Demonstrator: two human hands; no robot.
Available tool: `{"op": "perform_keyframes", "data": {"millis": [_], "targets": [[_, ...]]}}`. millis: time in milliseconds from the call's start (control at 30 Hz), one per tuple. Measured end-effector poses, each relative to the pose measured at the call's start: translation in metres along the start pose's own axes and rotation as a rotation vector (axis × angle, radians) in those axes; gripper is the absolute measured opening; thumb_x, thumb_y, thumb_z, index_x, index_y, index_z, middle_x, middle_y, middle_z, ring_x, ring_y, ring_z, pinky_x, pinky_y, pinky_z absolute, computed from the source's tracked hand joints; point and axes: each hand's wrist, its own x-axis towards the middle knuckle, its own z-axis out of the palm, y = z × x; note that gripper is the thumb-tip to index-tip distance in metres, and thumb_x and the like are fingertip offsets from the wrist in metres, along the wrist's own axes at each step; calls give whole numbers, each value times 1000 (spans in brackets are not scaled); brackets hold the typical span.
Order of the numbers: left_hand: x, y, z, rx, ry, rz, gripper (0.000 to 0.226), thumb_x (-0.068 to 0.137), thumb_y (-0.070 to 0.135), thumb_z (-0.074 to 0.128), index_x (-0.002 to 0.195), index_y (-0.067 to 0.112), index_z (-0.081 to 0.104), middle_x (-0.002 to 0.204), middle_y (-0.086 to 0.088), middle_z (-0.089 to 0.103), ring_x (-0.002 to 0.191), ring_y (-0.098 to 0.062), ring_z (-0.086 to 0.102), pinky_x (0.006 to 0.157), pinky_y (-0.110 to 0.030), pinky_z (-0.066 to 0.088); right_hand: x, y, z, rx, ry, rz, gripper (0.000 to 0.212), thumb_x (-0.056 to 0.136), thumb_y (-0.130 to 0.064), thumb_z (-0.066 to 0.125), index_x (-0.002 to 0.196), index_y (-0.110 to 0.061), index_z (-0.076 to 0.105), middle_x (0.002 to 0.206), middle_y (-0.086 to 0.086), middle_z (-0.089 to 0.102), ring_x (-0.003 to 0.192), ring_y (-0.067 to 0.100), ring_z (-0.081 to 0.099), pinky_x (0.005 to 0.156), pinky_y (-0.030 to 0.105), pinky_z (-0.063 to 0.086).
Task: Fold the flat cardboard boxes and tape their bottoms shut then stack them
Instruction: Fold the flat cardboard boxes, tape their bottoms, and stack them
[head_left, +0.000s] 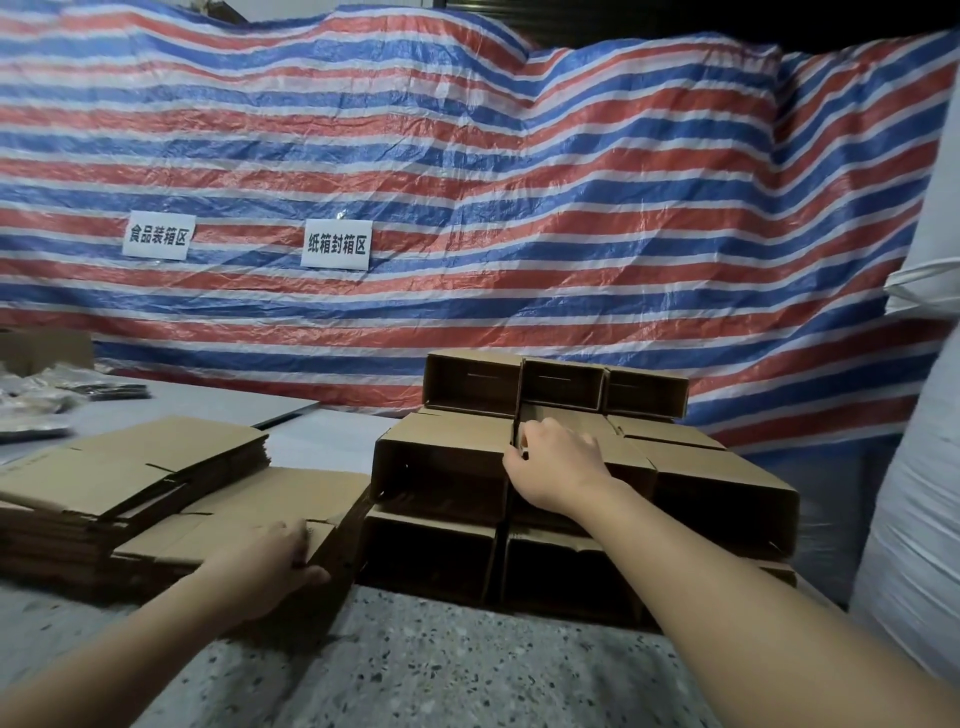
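Two piles of flat brown cardboard boxes (130, 467) lie on the left of the speckled floor. My left hand (270, 558) grips the right edge of the top flat box (249, 519) of the nearer pile, thumb underneath. To the right stands a stack of folded boxes (722, 488), lying on their sides with open mouths towards me. My right hand (558, 462) rests on a folded box (447, 457) in the middle layer, its fingers curled over that box's top right corner. Three more folded boxes (556, 382) form the top row behind.
A red, white and blue striped tarp (467, 182) hangs behind, with two white paper signs (336, 244). A grey board (208, 405) with plastic packets (47, 395) lies at the far left. A large white sack (919, 467) stands at the right edge.
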Motion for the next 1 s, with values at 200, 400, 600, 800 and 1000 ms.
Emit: {"op": "perform_keyframes", "data": {"millis": [200,400,600,800,1000], "targets": [[2,-4,-49,-72,230,-55,28,101,42,47,108,18,60,102,-2,64,87,-20,60,67,-28,38,0,8,0,38,3,28,37,102,-45,40,121,-19,58,106,-1,54,100,21,52,103,46,38],[-11,-13,-106,-213,601,-76,23,88,14,67,111,13,66,95,-14,70,76,-31,61,62,-35,44,4,14,-10,95,38,56,37,101,-44,37,118,-19,58,108,-1,56,99,21,54,101,46,42],[-35,16,-189,-473,881,128,16,98,19,57,106,11,68,80,-5,61,69,-26,55,64,-38,44,16,13,-45,510,172,128,31,102,-46,42,91,-21,55,90,-4,58,79,13,57,66,31,47],[-66,65,-244,-796,786,345,13,98,30,56,101,25,68,85,-1,68,80,-25,63,72,-41,51,19,24,-111,1043,302,71,52,99,-62,45,130,-21,50,116,-9,54,103,11,52,75,26,38],[-73,109,-254,-1204,431,435,29,84,48,57,105,30,66,92,5,73,91,-11,68,79,-34,56,-2,51,-154,1200,449,54,52,91,-73,46,117,-28,49,113,-12,60,101,8,57,88,27,39]]}}
